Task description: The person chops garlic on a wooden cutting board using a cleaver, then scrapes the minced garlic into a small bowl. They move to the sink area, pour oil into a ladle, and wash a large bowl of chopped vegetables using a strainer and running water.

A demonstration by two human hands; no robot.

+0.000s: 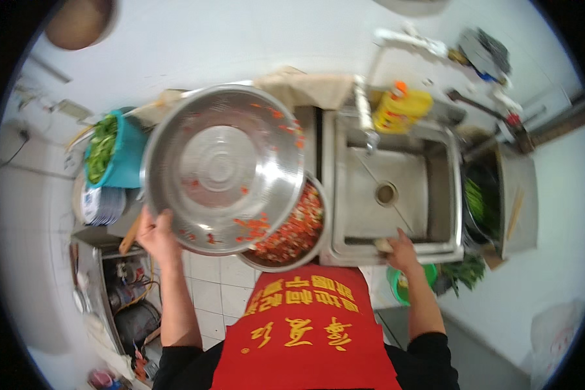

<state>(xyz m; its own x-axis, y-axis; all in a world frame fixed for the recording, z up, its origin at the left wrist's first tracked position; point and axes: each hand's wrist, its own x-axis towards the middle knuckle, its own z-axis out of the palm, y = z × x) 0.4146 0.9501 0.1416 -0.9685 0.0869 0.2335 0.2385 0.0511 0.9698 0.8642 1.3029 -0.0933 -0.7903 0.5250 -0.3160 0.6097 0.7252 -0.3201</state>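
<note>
My left hand (pixel 158 236) grips the lower left rim of a large stainless steel basin (pixel 219 151), tilted so its inside faces me. Bits of chopped red pepper cling to the basin's wall. Partly hidden beneath it is a second metal basin (pixel 321 243), full of chopped red peppers (pixel 297 224) with pale pieces mixed in. At the front edge of the steel sink (pixel 351 195), my right hand (pixel 403 252) holds a small pale object (pixel 383 245), too blurred to identify. A drain (pixel 385 194) shows in the sink floor.
Above the sink hangs a faucet (pixel 370 139), beside a yellow bottle (pixel 402 112) with an orange cap. At left, a teal bucket (pixel 131 151) of leafy greens stands near stacked plates (pixel 102 204). A dark pot (pixel 482 204) with greens lies right; a green bucket (pixel 397 287) sits below.
</note>
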